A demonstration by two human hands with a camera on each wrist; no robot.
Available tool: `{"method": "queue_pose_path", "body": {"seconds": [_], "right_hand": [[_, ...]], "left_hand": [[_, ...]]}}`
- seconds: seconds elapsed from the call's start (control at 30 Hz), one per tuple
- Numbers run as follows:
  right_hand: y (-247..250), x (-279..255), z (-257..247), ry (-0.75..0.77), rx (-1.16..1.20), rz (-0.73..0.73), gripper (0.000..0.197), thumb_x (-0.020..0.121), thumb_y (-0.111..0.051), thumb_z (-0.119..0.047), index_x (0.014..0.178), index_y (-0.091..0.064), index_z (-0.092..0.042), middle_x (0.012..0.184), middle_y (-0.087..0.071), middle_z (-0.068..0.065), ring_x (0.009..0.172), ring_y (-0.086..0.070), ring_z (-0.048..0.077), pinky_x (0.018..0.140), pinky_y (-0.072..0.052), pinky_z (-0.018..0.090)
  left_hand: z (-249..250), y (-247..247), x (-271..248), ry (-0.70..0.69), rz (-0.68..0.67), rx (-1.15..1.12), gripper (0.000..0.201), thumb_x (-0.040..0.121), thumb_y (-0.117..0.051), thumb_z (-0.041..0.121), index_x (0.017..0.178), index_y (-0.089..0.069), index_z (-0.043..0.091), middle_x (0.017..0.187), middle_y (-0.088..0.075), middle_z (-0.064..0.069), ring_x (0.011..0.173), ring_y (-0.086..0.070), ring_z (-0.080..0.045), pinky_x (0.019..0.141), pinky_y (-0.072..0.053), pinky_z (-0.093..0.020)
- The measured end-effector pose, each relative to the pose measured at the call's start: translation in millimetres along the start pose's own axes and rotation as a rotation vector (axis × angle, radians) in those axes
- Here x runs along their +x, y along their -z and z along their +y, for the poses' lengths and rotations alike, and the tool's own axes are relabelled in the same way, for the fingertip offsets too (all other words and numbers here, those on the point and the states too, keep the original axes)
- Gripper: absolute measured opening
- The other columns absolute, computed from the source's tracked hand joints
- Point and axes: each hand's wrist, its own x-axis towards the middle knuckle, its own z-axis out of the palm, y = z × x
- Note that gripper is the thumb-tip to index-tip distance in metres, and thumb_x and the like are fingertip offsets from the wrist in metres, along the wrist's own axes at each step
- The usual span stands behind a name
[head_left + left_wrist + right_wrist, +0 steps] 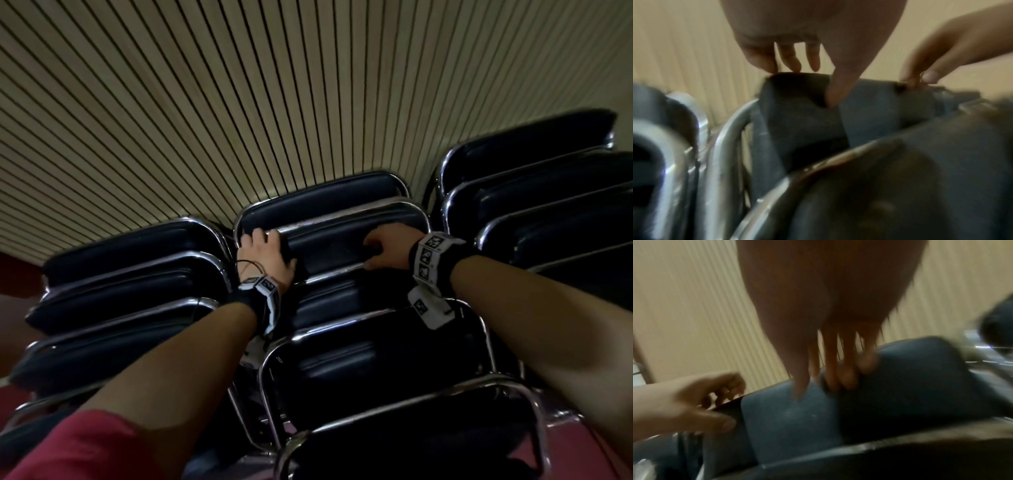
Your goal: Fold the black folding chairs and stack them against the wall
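**Both hands on a folded chair at the wall**

Both wrist views are blurred, and the chair legs are cut off below. The folded chair [342, 236] (black padded vinyl, rounded chrome tube frame) leans in the middle stack against the ribbed beige wall [239, 102]. The left hand [265, 255] curls over its top corner; the right hand [388, 248] grips the padded edge, fingers bent.
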Motion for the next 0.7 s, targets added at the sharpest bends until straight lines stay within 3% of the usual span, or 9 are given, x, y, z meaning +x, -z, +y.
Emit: {"method": "queue_pose_path", "body": {"seconds": [0.1,0.2,0.27,0.3,0.53,0.63,0.7], "right_hand": [[-12,-10,15,-0.077,-0.127,-0.224,0.090,0.072,-0.076,-0.061,0.145,-0.045,-0.018,0.145,-0.046,0.006,0.132,-0.046,0.027,0.109,-0.039,0.036],[-20,-13,21,-0.065,-0.212,-0.219,0.094,0.069,-0.080,-0.057,0.147,-0.040,-0.022,0.148,-0.040,0.005,0.134,-0.040,0.030,0.110,-0.038,0.041],[-23,-11,23,-0.053,-0.245,-0.192,0.099,0.066,-0.083,-0.052,0.148,-0.038,-0.021,0.148,-0.039,0.005,0.133,-0.039,0.031,0.109,-0.039,0.042],[-25,-11,24,-0.049,-0.261,-0.181,0.101,0.065,-0.085,-0.050,0.149,-0.037,-0.021,0.149,-0.038,0.005,0.133,-0.039,0.031,0.109,-0.039,0.042],[-25,-8,19,-0.046,-0.375,-0.209,0.103,0.057,-0.087,-0.053,0.146,-0.041,-0.027,0.144,-0.034,0.004,0.131,-0.033,0.033,0.103,-0.043,0.051],[-28,-7,18,-0.049,-0.367,-0.227,0.098,0.057,-0.088,-0.050,0.141,-0.044,-0.025,0.137,-0.039,0.005,0.126,-0.040,0.031,0.098,-0.047,0.047],[-29,-5,16,-0.065,-0.331,-0.242,0.092,0.057,-0.089,-0.043,0.135,-0.046,-0.021,0.133,-0.048,0.006,0.120,-0.050,0.029,0.093,-0.049,0.041]], "left_hand": [[13,1,-13,-0.154,0.000,-0.033,0.047,0.087,-0.063,0.053,0.117,-0.056,0.018,0.122,-0.054,-0.007,0.113,-0.048,-0.028,0.096,-0.042,-0.040],[23,-12,-26,-0.126,-0.331,-0.184,0.074,0.077,-0.066,0.070,0.130,-0.053,0.020,0.126,-0.055,-0.005,0.117,-0.053,-0.026,0.100,-0.047,-0.039],[23,-22,-30,-0.020,-0.528,-0.202,0.093,0.068,-0.074,0.070,0.142,-0.045,0.023,0.135,-0.048,-0.004,0.127,-0.047,-0.027,0.106,-0.044,-0.040],[22,-27,-32,0.001,-0.564,-0.170,0.097,0.065,-0.079,0.066,0.144,-0.043,0.023,0.137,-0.045,-0.004,0.130,-0.043,-0.028,0.108,-0.042,-0.041],[27,-37,-30,0.033,-0.593,-0.052,0.093,0.054,-0.088,0.051,0.134,-0.049,0.023,0.128,-0.034,-0.007,0.125,-0.042,-0.033,0.104,-0.045,-0.051],[30,-38,-28,0.031,-0.634,-0.025,0.091,0.054,-0.090,0.044,0.131,-0.048,0.020,0.130,-0.035,-0.009,0.125,-0.043,-0.033,0.103,-0.047,-0.049],[29,-37,-24,0.025,-0.677,-0.064,0.089,0.054,-0.092,0.038,0.129,-0.047,0.019,0.133,-0.046,-0.009,0.124,-0.049,-0.033,0.101,-0.049,-0.045]]}}
